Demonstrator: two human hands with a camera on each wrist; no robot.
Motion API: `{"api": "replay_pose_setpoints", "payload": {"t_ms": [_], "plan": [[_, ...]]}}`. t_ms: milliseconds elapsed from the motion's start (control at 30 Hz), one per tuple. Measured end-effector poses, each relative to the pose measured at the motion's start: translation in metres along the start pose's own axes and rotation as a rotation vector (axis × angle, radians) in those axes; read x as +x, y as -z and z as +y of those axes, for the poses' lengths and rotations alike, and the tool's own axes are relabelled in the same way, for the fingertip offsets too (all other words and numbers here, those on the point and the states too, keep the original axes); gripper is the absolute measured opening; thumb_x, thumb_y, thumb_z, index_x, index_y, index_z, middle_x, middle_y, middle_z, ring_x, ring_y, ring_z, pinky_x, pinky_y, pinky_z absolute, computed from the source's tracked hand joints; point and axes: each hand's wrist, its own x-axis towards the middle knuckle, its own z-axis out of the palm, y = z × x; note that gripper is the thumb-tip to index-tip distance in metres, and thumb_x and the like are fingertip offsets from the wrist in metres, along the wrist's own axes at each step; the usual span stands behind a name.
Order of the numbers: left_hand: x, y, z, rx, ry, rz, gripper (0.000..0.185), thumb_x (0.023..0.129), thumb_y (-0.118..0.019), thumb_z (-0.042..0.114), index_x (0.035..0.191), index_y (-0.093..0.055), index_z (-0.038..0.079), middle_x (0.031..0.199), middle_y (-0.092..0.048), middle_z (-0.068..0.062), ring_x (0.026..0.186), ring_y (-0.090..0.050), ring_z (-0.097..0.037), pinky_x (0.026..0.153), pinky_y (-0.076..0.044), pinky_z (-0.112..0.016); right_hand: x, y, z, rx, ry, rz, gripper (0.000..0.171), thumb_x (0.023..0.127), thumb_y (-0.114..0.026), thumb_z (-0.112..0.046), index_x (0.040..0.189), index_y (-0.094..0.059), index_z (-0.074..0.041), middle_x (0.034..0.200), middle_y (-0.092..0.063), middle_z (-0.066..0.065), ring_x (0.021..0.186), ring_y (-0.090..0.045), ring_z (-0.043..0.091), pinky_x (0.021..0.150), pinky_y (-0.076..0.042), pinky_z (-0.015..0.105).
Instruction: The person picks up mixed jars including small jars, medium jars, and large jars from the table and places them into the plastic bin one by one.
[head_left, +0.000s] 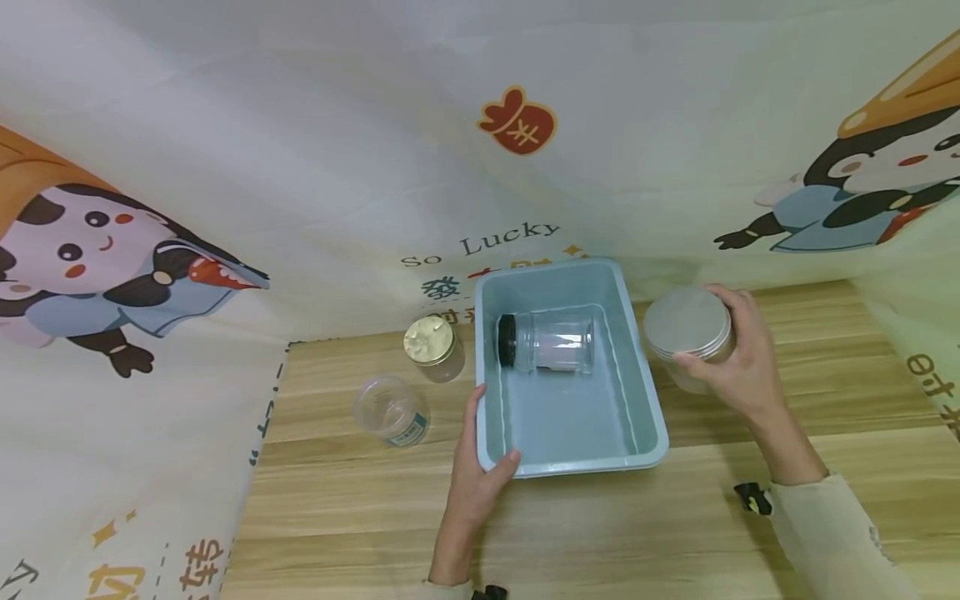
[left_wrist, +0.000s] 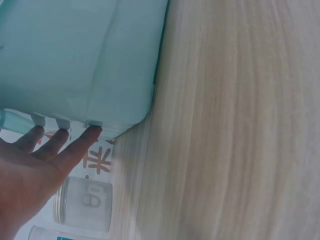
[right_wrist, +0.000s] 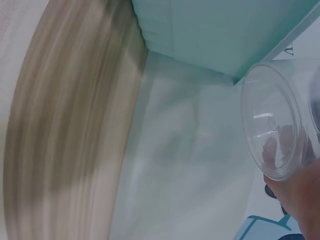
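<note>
Counter (head_left: 570, 525): wood-look laminate, pale grain, smooth with a low sheen. Bin (head_left: 573, 454): light blue plastic, smooth, semi-gloss. Jar inside bin (head_left: 558, 342): clear, glossy, black cap. Jar at centre right (head_left: 690, 337): clear glossy plastic body, matt silver lid that looks like brushed metal. Gold-lid jar (head_left: 433, 348): shiny, crinkled foil-like top. Lidless jar at centre left (head_left: 390, 410): clear plastic, paper label. Backdrop (head_left: 300, 125): printed cloth, matt, creased.
</note>
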Motion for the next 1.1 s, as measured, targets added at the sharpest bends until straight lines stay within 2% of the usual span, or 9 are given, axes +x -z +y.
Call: {"api": "replay_pose_setpoints", "payload": {"t_ms": [100, 200, 367, 633, 767, 933, 1100], "plan": [[-0.001, 0.000, 0.001, -0.003, 0.002, 0.000, 0.088, 0.079, -0.067, 0.021, 0.157, -0.026, 0.028, 0.156, -0.036, -0.009, 0.133, -0.043, -0.033, 0.108, -0.027, -0.060, -0.001, 0.000, 0.015, -0.047, 0.007, -0.029, 0.086, 0.049, -0.084, 0.004, 0.130, -0.054, 0.008, 0.114, -0.049, -0.015, 0.104, -0.046, 0.005, 0.088, -0.035, 0.020], [-0.001, 0.000, 0.002, -0.009, 0.006, 0.001, 0.088, 0.079, -0.068, 0.021, 0.156, -0.026, 0.028, 0.156, -0.037, -0.009, 0.133, -0.043, -0.032, 0.108, -0.027, -0.060, 0.000, -0.002, 0.020, -0.074, 0.013, -0.059, 0.091, 0.045, -0.087, 0.005, 0.130, -0.055, 0.005, 0.115, -0.048, -0.015, 0.105, -0.046, 0.004, 0.090, -0.035, 0.019], [-0.001, 0.000, 0.002, 0.002, 0.015, 0.004, 0.088, 0.079, -0.068, 0.021, 0.156, -0.026, 0.029, 0.156, -0.037, -0.007, 0.134, -0.043, -0.031, 0.109, -0.028, -0.059, 0.004, -0.006, 0.004, -0.048, 0.003, -0.092, 0.090, 0.046, -0.086, 0.009, 0.129, -0.053, 0.009, 0.117, -0.048, -0.015, 0.106, -0.047, 0.003, 0.092, -0.036, 0.019], [-0.001, 0.001, 0.001, 0.003, 0.021, -0.001, 0.087, 0.080, -0.070, 0.031, 0.156, -0.027, 0.029, 0.153, -0.040, -0.011, 0.128, -0.047, -0.034, 0.105, -0.034, -0.057, 0.005, -0.009, -0.008, -0.021, 0.004, -0.114, 0.091, 0.044, -0.087, 0.012, 0.127, -0.049, 0.011, 0.118, -0.048, -0.014, 0.108, -0.048, 0.005, 0.094, -0.037, 0.019], [-0.001, 0.001, 0.001, -0.004, 0.021, -0.004, 0.087, 0.081, -0.070, 0.029, 0.156, -0.027, 0.029, 0.153, -0.040, -0.012, 0.128, -0.047, -0.036, 0.105, -0.034, -0.057, 0.005, -0.009, -0.004, -0.045, 0.030, -0.118, 0.093, 0.042, -0.089, 0.010, 0.127, -0.051, 0.011, 0.117, -0.051, -0.007, 0.107, -0.048, 0.003, 0.094, -0.037, 0.018], [-0.001, 0.001, -0.001, -0.004, 0.010, -0.004, 0.087, 0.081, -0.070, 0.034, 0.156, -0.026, 0.028, 0.154, -0.039, -0.013, 0.128, -0.047, -0.038, 0.105, -0.035, -0.057, 0.008, -0.008, -0.002, -0.113, 0.081, -0.139, 0.097, 0.040, -0.094, -0.002, 0.129, -0.056, 0.003, 0.112, -0.057, 0.008, 0.104, -0.047, 0.006, 0.092, -0.036, 0.019], [0.000, 0.001, -0.001, -0.001, -0.001, -0.008, 0.087, 0.082, -0.070, 0.033, 0.156, -0.026, 0.026, 0.153, -0.039, -0.014, 0.128, -0.047, -0.037, 0.104, -0.036, -0.058, 0.013, -0.008, -0.006, -0.159, 0.123, -0.165, 0.097, 0.040, -0.096, -0.011, 0.130, -0.059, -0.003, 0.110, -0.058, 0.011, 0.101, -0.048, 0.013, 0.088, -0.037, 0.022]]}}
